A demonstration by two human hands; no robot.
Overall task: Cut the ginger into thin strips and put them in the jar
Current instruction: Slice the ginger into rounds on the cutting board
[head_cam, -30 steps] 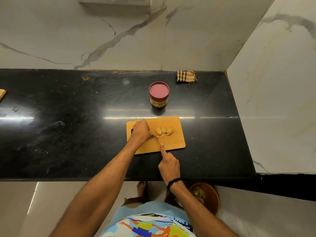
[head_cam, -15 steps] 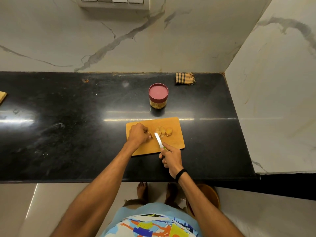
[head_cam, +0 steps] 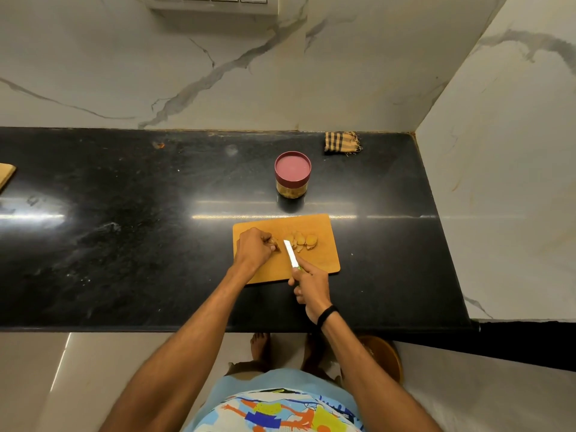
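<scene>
On the orange wooden cutting board [head_cam: 324, 260], a small knobby piece of ginger [head_cam: 274, 243] is pinched at the curled fingertips of the left hand [head_cam: 252, 247]. The largely hidden handle of a short white-bladed knife [head_cam: 291, 254] is gripped in the closed fingers of the right hand [head_cam: 311, 286], at whose wrist a black band [head_cam: 326, 314] is worn. Compared with a second ago, the right hand has been brought forward onto the board's near edge, its forefinger is no longer stretched along the blade, and the flat of the blade is now shown; since half a second ago almost nothing has been altered. The blade tip is laid just right of the held piece, between it and a small heap of pale yellow ginger slices [head_cam: 304, 240]; whether the tip touches the piece cannot be told. The board is set on a glossy black stone countertop [head_cam: 124, 244], backed and flanked on the right by grey-veined white marble walls [head_cam: 218, 73], with a switch panel [head_cam: 212, 1] at the top edge. A checked brown cloth [head_cam: 341, 142] is bunched in the far corner. The clear jar with a dark red lid [head_cam: 292, 176] is stood closed on the counter just beyond the board's far edge, well apart from both hands.
</scene>
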